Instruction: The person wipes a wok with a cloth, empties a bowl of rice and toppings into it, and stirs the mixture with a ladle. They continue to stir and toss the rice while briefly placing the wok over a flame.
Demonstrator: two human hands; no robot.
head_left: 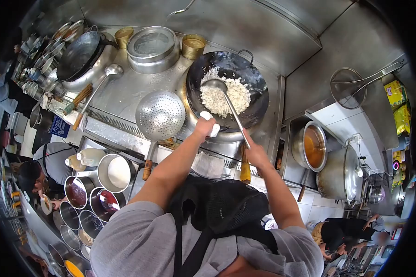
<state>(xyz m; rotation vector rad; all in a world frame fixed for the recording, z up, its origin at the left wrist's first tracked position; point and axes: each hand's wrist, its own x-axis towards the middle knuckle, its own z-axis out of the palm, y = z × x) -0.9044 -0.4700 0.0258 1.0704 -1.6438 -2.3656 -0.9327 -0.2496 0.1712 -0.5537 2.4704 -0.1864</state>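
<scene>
At the stove's right burner, the left hand (205,126) is clenched around a white cloth (211,123) on the wok (259,94) rim, likely against heat, while the right hand (254,150) grips the ladle (216,85) handle, its bowl sunk in the rice (238,94).

A commercial restaurant kitchen: steel wok range (138,87), wok (226,92) of rice, stock pots (339,173), sauce tubs (94,198).

— What is the person wearing?
— A grey short-sleeved shirt (138,240) across the bottom of the frame, with a black apron (217,207) at the lower centre.
— Any straps?
— Black apron straps (194,254) over the shirt; both forearms are bare.
</scene>
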